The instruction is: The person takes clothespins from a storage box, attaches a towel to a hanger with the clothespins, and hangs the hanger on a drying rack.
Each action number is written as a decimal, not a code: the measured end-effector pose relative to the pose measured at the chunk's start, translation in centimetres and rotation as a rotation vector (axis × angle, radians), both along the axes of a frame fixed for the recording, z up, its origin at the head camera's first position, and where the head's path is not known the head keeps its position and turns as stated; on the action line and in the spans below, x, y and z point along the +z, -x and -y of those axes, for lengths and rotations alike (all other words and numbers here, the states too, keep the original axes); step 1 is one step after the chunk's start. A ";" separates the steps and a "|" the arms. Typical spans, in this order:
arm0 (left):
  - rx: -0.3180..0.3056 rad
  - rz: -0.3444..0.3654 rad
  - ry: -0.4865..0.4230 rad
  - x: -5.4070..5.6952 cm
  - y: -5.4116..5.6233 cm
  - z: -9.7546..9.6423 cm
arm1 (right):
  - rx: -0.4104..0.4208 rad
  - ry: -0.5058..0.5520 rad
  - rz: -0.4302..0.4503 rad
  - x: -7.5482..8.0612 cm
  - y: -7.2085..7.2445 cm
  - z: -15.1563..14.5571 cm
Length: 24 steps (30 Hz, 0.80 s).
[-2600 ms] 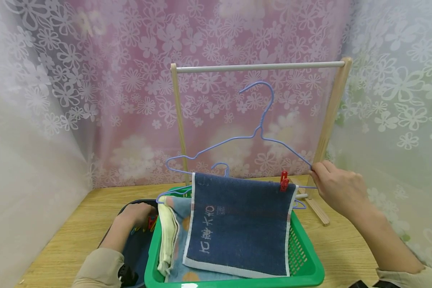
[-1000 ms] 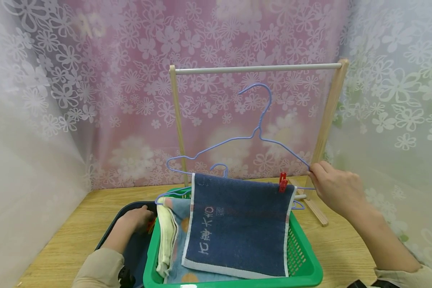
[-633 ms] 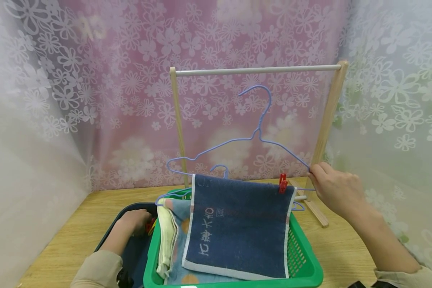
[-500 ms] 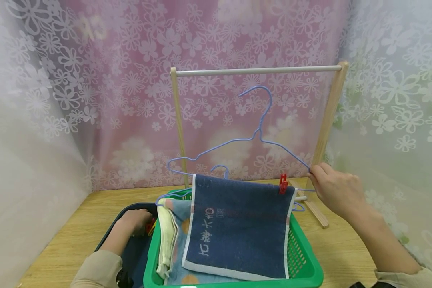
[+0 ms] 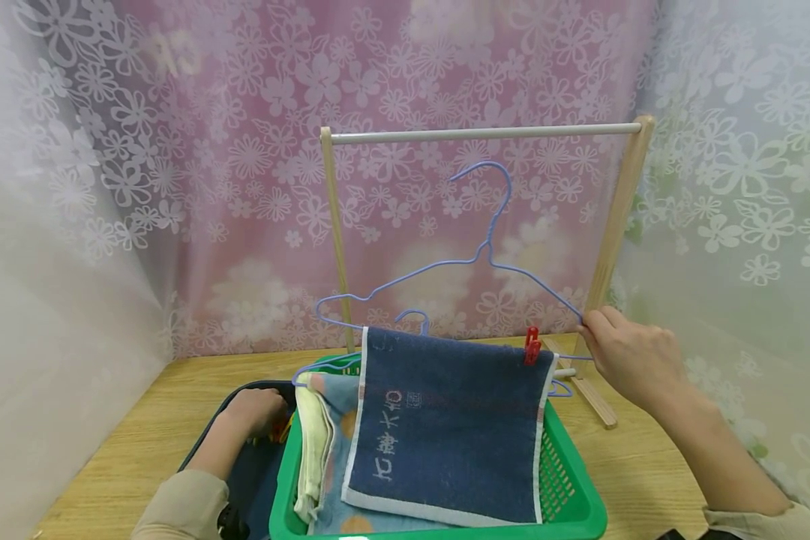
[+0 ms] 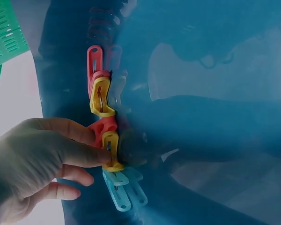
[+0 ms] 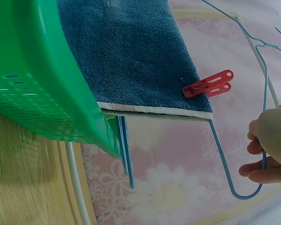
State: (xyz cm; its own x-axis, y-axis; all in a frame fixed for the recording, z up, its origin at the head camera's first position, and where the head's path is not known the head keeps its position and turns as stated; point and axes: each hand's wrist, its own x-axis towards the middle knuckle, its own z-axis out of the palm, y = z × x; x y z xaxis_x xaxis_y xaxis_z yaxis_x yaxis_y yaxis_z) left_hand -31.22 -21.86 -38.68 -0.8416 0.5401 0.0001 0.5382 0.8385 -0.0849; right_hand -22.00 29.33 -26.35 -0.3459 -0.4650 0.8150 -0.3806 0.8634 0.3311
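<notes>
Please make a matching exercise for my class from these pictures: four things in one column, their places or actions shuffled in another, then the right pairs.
Column one
1. Dark blue towel
2. Right hand
3. Drying rack
4. Left hand

Column two
A. Stands behind the green basket
B. Touches coloured clips in the dark basin
C. Draped over the lower bar of the blue hanger, with a red clip on its top edge
D. Grips one side of the blue hanger

Right pairs: 1-C, 2-D, 3-A, 4-B

A curtained nook; floral curtains (image 5: 256, 150) (pink behind); wooden table (image 5: 135, 427).
</notes>
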 end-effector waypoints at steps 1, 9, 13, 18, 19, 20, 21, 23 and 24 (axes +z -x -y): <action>0.009 0.005 -0.010 0.1 -0.1 0.0 | 0.001 0.000 0.000 0.0 0.0 0.0; -0.001 -0.066 0.020 0.3 -0.1 0.0 | 0.004 0.000 -0.003 0.1 -0.1 0.1; -0.031 -0.111 0.031 0.2 0.2 0.3 | 0.007 -0.001 -0.011 0.1 -0.1 0.1; -0.060 -0.150 0.035 0.2 0.4 0.5 | -0.001 0.002 -0.020 0.0 0.0 0.1; -0.062 -0.156 0.034 0.2 0.4 0.6 | -0.002 0.002 -0.021 0.0 0.0 0.1; -0.061 -0.162 0.035 0.3 0.4 0.6 | -0.004 0.002 -0.020 0.0 0.0 0.1; -0.062 -0.166 0.034 0.3 0.4 0.6 | -0.004 0.001 -0.020 0.0 0.0 0.1; -0.056 -0.171 0.032 0.4 0.4 0.6 | -0.006 0.002 -0.019 0.0 0.0 0.1; -0.050 -0.170 0.028 0.5 0.4 0.6 | -0.007 0.002 -0.018 0.0 0.0 0.1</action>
